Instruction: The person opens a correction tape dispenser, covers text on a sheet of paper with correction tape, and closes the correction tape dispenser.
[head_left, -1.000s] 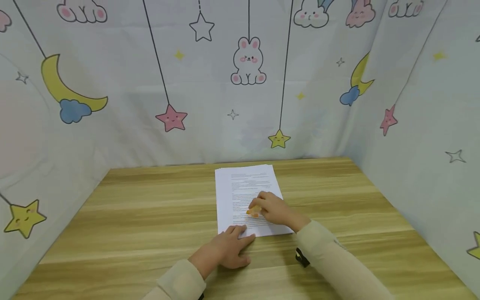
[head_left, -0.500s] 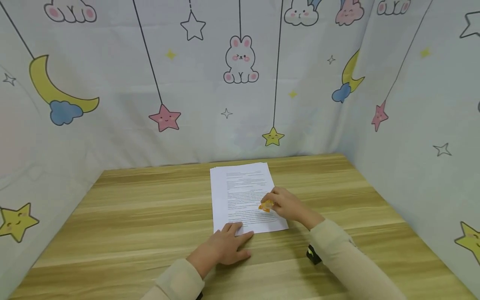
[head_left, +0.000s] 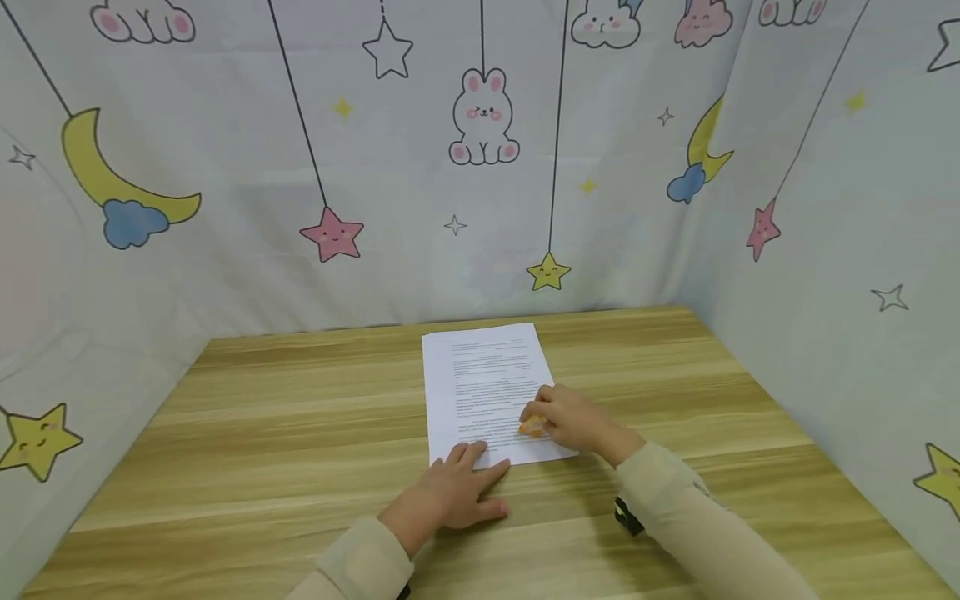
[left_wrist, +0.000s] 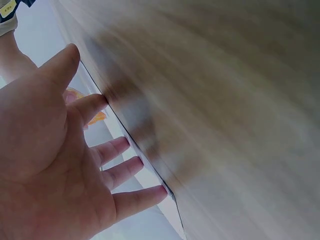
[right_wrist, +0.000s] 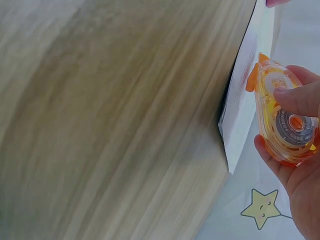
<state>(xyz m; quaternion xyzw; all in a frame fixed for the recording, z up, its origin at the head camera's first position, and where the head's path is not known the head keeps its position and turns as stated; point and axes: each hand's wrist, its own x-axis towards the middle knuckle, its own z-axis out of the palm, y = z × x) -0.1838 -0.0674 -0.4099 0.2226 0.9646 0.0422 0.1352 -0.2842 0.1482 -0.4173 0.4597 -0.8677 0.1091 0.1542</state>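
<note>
A stack of printed paper sheets (head_left: 491, 375) lies on the wooden table. My right hand (head_left: 573, 423) grips an orange, see-through correction tape dispenser (right_wrist: 285, 117) between thumb and fingers. Its orange tip points at the lower right part of the top sheet; whether it touches the paper I cannot tell for sure. The left hand (head_left: 457, 492) rests at the front edge of the stack, fingers spread and straight, with the fingertips (left_wrist: 159, 192) on the paper's edge in the left wrist view.
The table (head_left: 300, 417) has a light wood grain and runs back to a white curtain (head_left: 405, 167) printed with stars, moons and rabbits. More of this cloth hangs at the left and right sides.
My right hand first moved right across the page with the correction tape, then came slightly down toward the front. The left hand stayed on the paper's edge. The head view shifted a little.
</note>
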